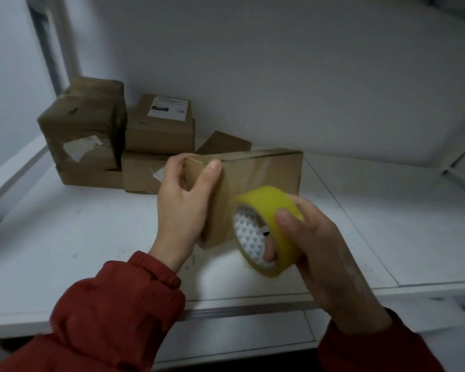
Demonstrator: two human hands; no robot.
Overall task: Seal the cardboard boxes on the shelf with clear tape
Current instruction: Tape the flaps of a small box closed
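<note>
Here, both hands are busy above the white shelf (91, 237), each clamped on its own thing. The left hand (183, 208) grips the near end of a long cardboard box (269, 170), with the thumb laid across the side face close to the top edge and the fingers curled round the end. The box is held at a slant, its far end pointing toward the back wall; whether its lower near corner rests on the shelf cannot be told. The right hand (320, 242) holds the tape roll (266, 200), which looks yellowish, with the thumb pressed on the outer band and a fingertip showing inside the white patterned core. The roll lies against the lower part of the box's side face, just beside the left hand. A glossy band runs up that face from the roll toward the top edge, apparently tape already stuck down. Red padded sleeves (113, 318) cover both forearms. At the back left of the shelf, well apart from the hands, stands a cluster of other boxes. A tall box (83, 122) with a torn label sits on a flatter one (89, 178). Beside it a labelled box (159, 124) is stacked on another box (142, 173). A brown cardboard flap (223, 143) shows behind the held box.
</note>
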